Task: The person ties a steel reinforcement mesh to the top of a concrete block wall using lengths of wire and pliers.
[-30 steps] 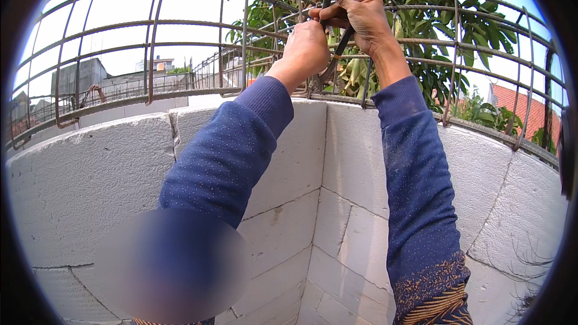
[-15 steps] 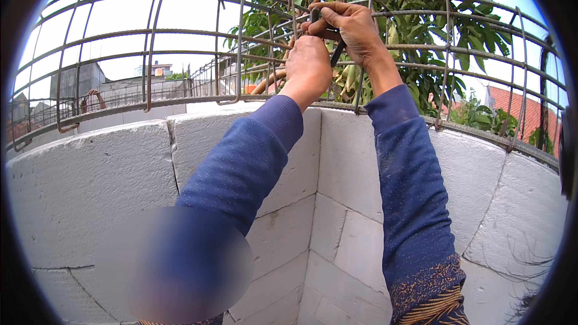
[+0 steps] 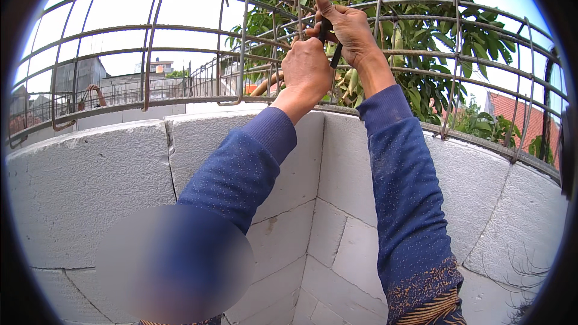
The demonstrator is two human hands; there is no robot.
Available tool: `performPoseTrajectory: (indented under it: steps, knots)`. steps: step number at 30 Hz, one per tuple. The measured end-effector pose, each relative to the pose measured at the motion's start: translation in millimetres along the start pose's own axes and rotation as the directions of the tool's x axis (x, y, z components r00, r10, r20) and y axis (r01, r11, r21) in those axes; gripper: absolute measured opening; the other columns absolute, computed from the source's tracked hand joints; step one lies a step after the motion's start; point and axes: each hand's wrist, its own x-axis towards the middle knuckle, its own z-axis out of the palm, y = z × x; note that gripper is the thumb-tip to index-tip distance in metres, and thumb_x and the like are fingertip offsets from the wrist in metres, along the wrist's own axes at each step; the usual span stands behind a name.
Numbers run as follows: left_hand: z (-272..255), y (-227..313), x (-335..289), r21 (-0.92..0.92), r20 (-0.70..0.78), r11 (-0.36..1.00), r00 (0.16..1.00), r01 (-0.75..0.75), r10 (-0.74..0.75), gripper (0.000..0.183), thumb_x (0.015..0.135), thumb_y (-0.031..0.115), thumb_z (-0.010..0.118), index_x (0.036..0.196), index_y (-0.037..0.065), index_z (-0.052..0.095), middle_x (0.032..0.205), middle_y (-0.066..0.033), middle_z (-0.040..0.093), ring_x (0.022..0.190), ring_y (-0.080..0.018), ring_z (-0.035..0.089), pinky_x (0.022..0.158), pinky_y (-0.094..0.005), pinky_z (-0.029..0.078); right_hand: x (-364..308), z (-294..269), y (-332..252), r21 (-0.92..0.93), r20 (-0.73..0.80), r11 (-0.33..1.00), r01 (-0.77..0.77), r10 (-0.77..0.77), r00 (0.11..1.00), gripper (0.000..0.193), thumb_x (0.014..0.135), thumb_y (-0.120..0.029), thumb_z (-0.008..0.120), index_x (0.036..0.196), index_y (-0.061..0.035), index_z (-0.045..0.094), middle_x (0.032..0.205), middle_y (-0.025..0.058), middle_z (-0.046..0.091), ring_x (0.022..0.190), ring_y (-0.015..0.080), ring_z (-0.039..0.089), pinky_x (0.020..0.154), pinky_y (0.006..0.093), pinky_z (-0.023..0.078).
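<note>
Work at the upper-middle bar junction looked unfinished: both hands were at it. Rebar cage (image 3: 243,42) was already up along the top of the block wall (image 3: 96,168); whether the junction was fastened, couldn't tell (hands blocked it). Left to do, best guess: finishing that one spot. Right hand (image 3: 354,31), upper middle, had its grip closed around a black tool (image 3: 336,55), seemingly a handle, head hidden. Left hand (image 3: 306,67) sat just beside it, back to camera; couldn't tell whether its grip was clenched or held something. Counts: two hands, one black tool, one wall corner at lower middle, one red tiled roof (image 3: 506,105) at right; bars overlapped too much to count.
</note>
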Motion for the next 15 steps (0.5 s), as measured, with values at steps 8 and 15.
performPoseTrajectory:
  steps: [8, 15]
  knots:
    - [-13, -25, 8, -0.331, -0.112, 0.941, 0.993, -0.070, 0.034, 0.017, 0.070, 0.004, 0.065, 0.080, -0.002, 0.078, 0.068, -0.0199, 0.070, 0.064, -0.0308, 0.072, 0.066, -0.0393, 0.057, -17, -2, -11, -0.023, 0.159, 0.998, -0.058, 0.061, 0.985, 0.042, 0.081, -0.042, 0.085, 0.076, -0.0066, 0.063, 0.071, 0.0051, 0.068, 0.062, 0.0161, 0.068, 0.063, 0.0307, 0.057]
    - [-34, -29, 5, -0.238, -0.557, 0.966, 0.829, -0.103, -0.048, 0.015, 0.068, 0.007, 0.059, 0.066, -0.001, 0.071, 0.058, -0.0195, 0.064, 0.051, -0.0253, 0.065, 0.054, -0.0377, 0.051, -71, 48, -15, -0.249, -0.148, 0.933, 0.258, -0.300, 0.942, 0.042, 0.082, -0.024, 0.087, 0.059, -0.0064, 0.057, 0.051, -0.0057, 0.047, 0.046, 0.0027, 0.037, 0.043, 0.0234, 0.026]
